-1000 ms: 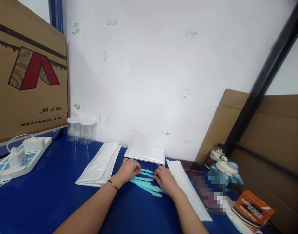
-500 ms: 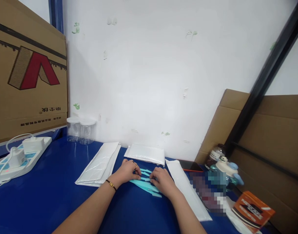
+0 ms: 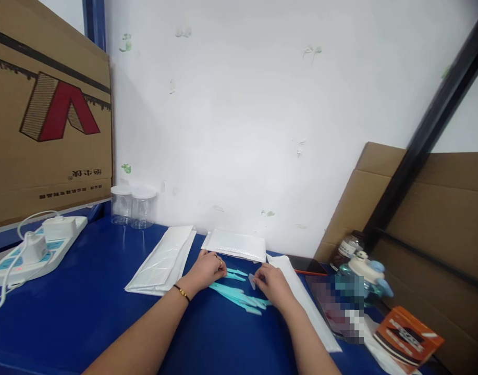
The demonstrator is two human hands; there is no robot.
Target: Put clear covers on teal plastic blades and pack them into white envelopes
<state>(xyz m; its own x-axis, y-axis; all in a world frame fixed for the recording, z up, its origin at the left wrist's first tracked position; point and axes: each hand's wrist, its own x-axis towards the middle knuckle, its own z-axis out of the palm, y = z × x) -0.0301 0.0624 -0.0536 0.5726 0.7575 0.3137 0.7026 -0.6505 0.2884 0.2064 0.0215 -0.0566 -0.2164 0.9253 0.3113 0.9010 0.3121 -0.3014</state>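
Observation:
Several slim turquoise eyebrow razors [image 3: 236, 298] lie in a loose, overlapping pile on the blue tabletop [image 3: 219, 344], between my two hands. With fingers closed, my left hand [image 3: 208, 270] pinches the left ends of one or two razors [image 3: 237, 277] that point right, just above the pile. Between the thumb and fingertips of my right hand [image 3: 273, 284] is a small translucent plastic piece [image 3: 252, 281], apart from the razors. The right tips of some pile razors reach close under that hand.
White padded mailers [image 3: 160, 260] lie left, another mailer [image 3: 234, 246] behind, and a long white one [image 3: 305, 302] to the right. Further right are a phone [image 3: 307, 264], a teal bottle [image 3: 350, 273] and an orange box [image 3: 408, 336]. Clear jars [image 3: 144, 211] and a power strip [image 3: 62, 245] stand left.
My right hand has moved a little right, away from my left hand, and the translucent piece now shows in its fingers. The razors in the pile have shifted slightly.

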